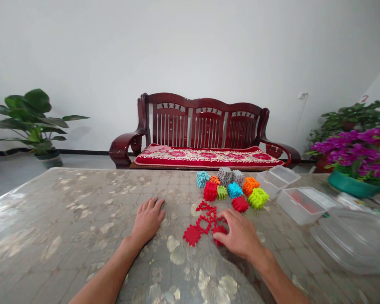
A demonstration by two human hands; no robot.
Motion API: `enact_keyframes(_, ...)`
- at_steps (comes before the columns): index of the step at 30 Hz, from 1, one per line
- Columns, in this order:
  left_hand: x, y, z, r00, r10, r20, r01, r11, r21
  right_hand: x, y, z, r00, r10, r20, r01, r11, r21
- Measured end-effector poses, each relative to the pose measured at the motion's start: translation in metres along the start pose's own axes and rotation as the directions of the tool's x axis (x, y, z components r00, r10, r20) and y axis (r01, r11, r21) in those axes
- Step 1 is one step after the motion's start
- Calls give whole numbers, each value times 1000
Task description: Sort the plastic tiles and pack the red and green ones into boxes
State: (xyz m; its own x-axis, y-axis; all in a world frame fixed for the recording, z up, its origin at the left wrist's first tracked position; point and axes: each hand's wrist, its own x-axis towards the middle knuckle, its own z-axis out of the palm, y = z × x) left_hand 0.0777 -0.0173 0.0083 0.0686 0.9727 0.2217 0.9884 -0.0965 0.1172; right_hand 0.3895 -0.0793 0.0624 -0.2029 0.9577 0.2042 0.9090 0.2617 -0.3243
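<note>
My left hand (147, 218) lies palm down on the patterned tablecloth, fingers stretched out, holding nothing. My right hand (240, 232) curls its thumb and fingers around a red toothed-edge puzzle tile (220, 234) on the table; part of the tile is hidden by the hand. Left of it lie a solid red toothed tile (192, 235) and a red square frame tile (203, 224). Behind these are a red triangular frame piece (203, 206) and another red open piece (212, 214), touching or nearly touching.
Toothed block stacks stand behind: red (210, 191), blue (234, 190), orange (251, 185), lime (258, 198) and grey (225, 176). Clear plastic boxes (300, 207) and a clear lid (354, 240) sit at right, near a flower pot (353, 183). A wooden bench (205, 126) stands beyond.
</note>
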Motion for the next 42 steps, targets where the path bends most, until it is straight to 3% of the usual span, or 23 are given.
enact_keyframes(6,0,0,0,1000,-4,5,5,1000,-22,-7,4,10,992,29,121,-19,997,-81)
enact_keyframes(15,1,-2,3,1000,-6,1,6,1000,-18,0,23,7,1000,20,3,-20,997,78)
enact_keyframes(20,1,-2,3,1000,-2,0,2,1000,-13,-2,24,6,991,124,38,-123,992,-36)
enact_keyframes(34,1,-3,5,1000,-3,-8,3,1000,-16,-4,24,15,998,6,55,-8,999,36)
enact_keyframes(42,1,-3,4,1000,-4,0,4,1000,-24,-4,26,14,998,21,64,-23,999,32)
